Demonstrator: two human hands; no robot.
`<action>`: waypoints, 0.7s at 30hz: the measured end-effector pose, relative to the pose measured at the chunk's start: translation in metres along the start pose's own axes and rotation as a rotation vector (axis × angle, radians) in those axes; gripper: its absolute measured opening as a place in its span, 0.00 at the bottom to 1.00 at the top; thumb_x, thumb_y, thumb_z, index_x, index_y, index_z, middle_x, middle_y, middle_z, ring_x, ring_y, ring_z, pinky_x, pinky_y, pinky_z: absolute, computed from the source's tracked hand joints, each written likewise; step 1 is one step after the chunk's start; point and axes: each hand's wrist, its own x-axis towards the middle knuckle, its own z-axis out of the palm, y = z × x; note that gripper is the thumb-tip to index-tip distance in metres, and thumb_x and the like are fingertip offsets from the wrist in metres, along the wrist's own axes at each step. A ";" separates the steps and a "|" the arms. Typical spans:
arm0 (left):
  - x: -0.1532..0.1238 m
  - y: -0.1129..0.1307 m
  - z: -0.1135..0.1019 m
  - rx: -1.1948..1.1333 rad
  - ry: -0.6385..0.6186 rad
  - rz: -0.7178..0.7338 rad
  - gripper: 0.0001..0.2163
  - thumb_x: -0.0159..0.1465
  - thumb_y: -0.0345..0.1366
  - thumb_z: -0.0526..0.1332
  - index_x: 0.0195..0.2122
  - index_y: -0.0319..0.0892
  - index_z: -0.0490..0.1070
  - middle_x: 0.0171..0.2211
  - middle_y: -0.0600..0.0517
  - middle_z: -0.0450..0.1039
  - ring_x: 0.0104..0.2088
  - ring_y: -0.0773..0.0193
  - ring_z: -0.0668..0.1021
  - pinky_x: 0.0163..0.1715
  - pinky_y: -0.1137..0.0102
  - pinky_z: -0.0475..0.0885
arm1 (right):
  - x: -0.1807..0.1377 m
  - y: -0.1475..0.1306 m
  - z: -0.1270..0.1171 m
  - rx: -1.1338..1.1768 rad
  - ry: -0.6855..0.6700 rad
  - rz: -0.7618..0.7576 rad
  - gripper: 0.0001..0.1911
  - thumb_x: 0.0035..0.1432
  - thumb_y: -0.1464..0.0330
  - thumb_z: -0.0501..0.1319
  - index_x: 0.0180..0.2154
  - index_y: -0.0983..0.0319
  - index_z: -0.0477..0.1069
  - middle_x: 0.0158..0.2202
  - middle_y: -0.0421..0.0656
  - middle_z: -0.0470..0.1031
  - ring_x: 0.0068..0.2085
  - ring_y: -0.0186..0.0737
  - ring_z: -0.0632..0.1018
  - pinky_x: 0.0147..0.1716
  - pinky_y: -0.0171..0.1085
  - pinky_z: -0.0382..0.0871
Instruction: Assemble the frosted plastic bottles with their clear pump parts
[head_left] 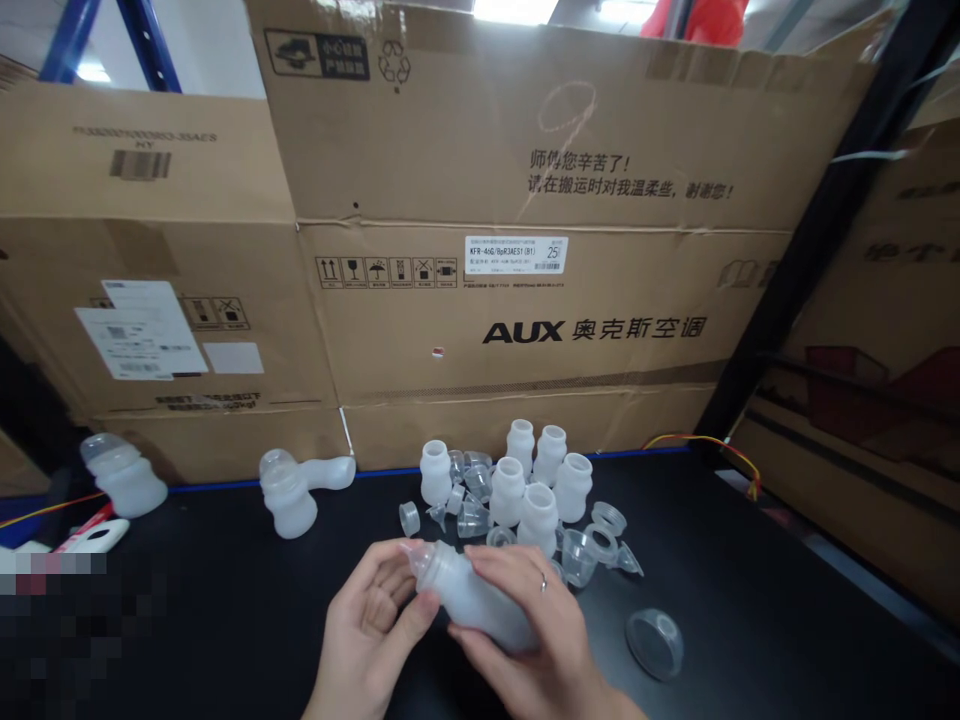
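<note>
A white baby bottle (474, 603) lies tilted between my hands, its clear teat (421, 562) pointing up and left. My right hand (541, 618), a ring on one finger, wraps around the bottle's body. With curled fingers and thumb, my left hand (379, 612) grips the collar end beside the teat. Just behind my hands stand several open white bottles (507, 492), upright and without tops. Loose clear teats, collars and cups (474, 518) are scattered among them. To the right of my right hand lies a clear dome cap (655, 643).
Capped bottles stand at the left, one (287, 495) near a bottle lying on its side (330, 472) and another (124, 476) farther left. A large cardboard box (525, 360) walls off the back of the black table (225, 610). Red and yellow wires (705, 438) run at the back right.
</note>
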 end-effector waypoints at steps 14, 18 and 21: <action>-0.008 -0.004 0.003 0.056 0.067 0.077 0.20 0.52 0.47 0.79 0.41 0.43 0.81 0.43 0.43 0.87 0.46 0.48 0.87 0.49 0.64 0.83 | 0.000 -0.006 -0.002 0.121 -0.023 0.257 0.28 0.55 0.64 0.76 0.56 0.52 0.73 0.48 0.42 0.85 0.42 0.43 0.86 0.42 0.36 0.82; -0.004 -0.006 -0.003 0.115 0.084 0.091 0.18 0.48 0.41 0.81 0.37 0.45 0.80 0.42 0.46 0.87 0.45 0.49 0.87 0.47 0.66 0.83 | 0.001 -0.005 -0.003 0.019 0.007 0.103 0.28 0.56 0.72 0.72 0.57 0.56 0.71 0.52 0.47 0.83 0.43 0.46 0.82 0.43 0.42 0.82; 0.003 -0.007 -0.010 0.103 -0.061 -0.002 0.18 0.50 0.40 0.80 0.41 0.43 0.81 0.41 0.45 0.87 0.42 0.50 0.88 0.42 0.67 0.84 | 0.002 -0.004 -0.007 -0.014 -0.026 0.046 0.28 0.57 0.74 0.70 0.59 0.58 0.69 0.53 0.50 0.83 0.44 0.47 0.81 0.43 0.44 0.82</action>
